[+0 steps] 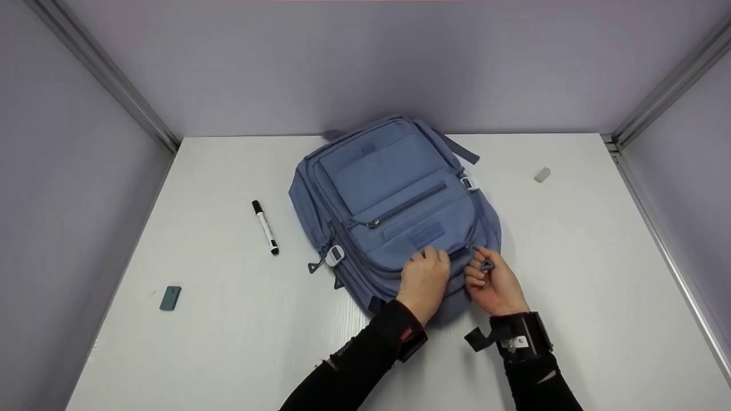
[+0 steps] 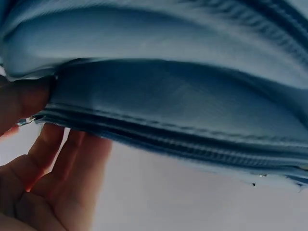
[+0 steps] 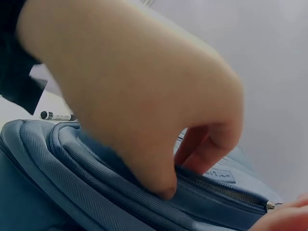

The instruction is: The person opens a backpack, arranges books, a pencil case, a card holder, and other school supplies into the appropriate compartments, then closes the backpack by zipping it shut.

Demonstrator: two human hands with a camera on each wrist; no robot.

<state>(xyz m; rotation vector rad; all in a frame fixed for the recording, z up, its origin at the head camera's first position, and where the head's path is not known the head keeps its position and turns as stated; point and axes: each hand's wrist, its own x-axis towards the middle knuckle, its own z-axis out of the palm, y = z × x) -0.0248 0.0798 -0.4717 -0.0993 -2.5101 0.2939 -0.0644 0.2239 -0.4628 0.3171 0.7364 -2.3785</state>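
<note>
A blue backpack [image 1: 394, 182] lies on the table, its front panel facing up. My left hand [image 1: 425, 282] pinches the zippered edge of the front pocket near the bottom. In the left wrist view, the thumb [image 2: 24, 102] presses on one side of this edge and the fingers [image 2: 79, 173] lie on the other, with the pocket gaping alongside. Right beside it, my right hand [image 1: 494, 282] pinches the zipper pull at the pocket's right corner, and a triangular cord loop [image 1: 486, 265] hangs over the fingers. The metal zipper slider [image 3: 272, 206] shows next to the right fingertips [image 3: 288, 216].
Left of the backpack lies a black-and-white marker [image 1: 266, 227]. A small dark green block [image 1: 170, 298] is farther left and nearer. Toward the back right sits a small pale block [image 1: 542, 174]. Grey walls enclose the white table [image 1: 599, 274] at the back and sides.
</note>
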